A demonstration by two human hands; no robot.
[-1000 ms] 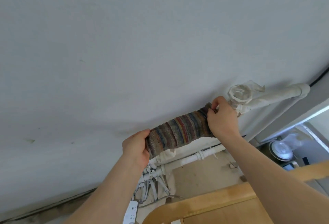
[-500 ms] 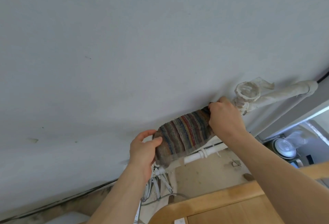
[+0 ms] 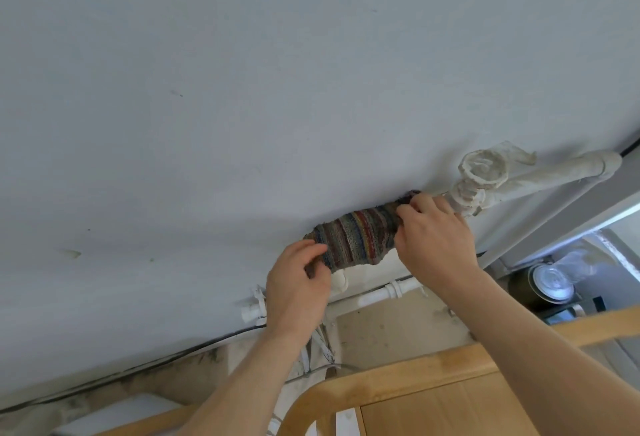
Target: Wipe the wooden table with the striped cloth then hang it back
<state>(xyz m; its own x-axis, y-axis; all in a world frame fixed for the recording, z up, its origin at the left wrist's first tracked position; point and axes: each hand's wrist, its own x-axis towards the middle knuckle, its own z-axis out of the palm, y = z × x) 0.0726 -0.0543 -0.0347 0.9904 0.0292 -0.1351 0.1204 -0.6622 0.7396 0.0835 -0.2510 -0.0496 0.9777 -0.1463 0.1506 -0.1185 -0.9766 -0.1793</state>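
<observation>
left hand (image 3: 298, 283) pinches striped cloth (image 3: 356, 241) lower end | right hand (image 3: 433, 231) grips upper end | cloth between, over pipe (image 3: 554, 176)

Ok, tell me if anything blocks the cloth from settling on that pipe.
Nothing visible does. The striped cloth already drapes over the white pipe by the wall, with the left hand and right hand gripping its two ends.
</observation>
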